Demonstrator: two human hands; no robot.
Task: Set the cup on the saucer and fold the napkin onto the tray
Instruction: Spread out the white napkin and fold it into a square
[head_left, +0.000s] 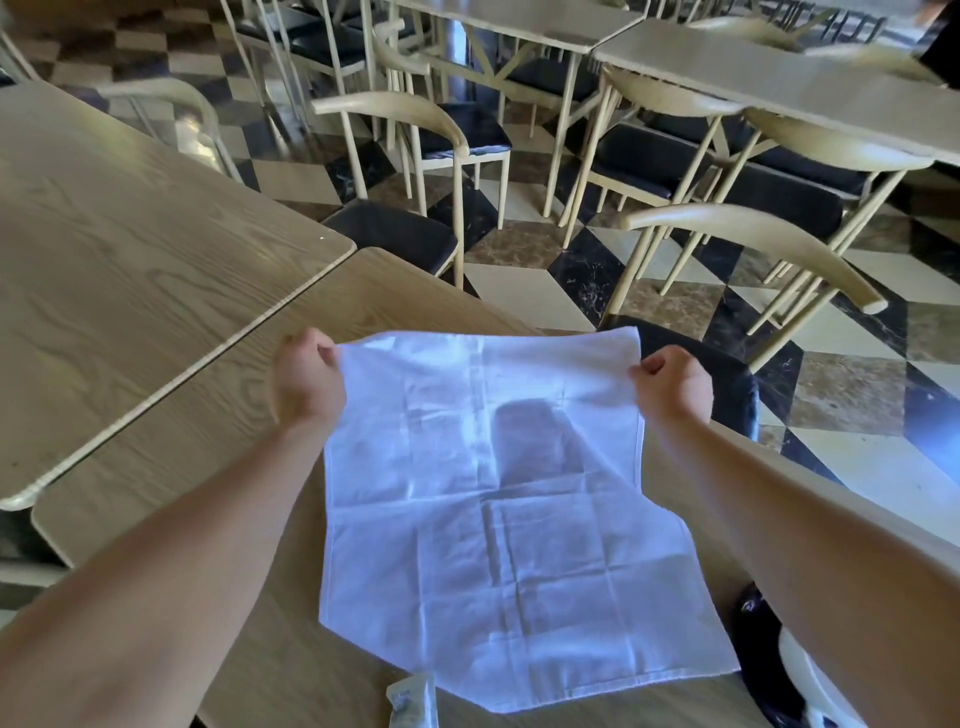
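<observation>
I had the napkin (498, 499) spread open, my left hand (309, 382) pinching its far left corner and my right hand (672, 387) pinching the far right one, both closed tight on the cloth. From my grip the sheet hung back toward me, its near edge trailing on the table (171, 441) below my wrists. A dark shape showed through the cloth just under my right hand; whether that was the cup I couldn't tell, and I saw no saucer or tray clearly. To fold it well, I judged I should keep the top edge taut and level, bring both corners down together to meet the near corners, and follow the old crease lines between my hands.
</observation>
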